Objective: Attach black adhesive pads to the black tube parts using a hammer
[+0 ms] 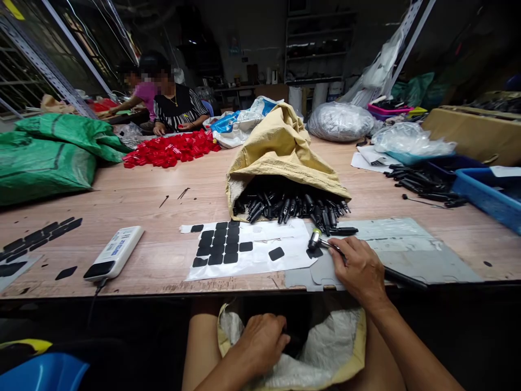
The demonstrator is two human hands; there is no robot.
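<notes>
Left hand (262, 339) over open sack mouth (334, 342)

One hammer (315, 240), one power bank (115, 253), two yellow sacks (280, 146) (piled black parts (291, 207): uncountable).

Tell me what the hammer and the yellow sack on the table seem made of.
Hammer: probably polished metal head, judging by its bright glint; black handle, material unclear.
Yellow sack: matte, likely woven plastic, going by its stiff creases, though paper is possible.
</notes>
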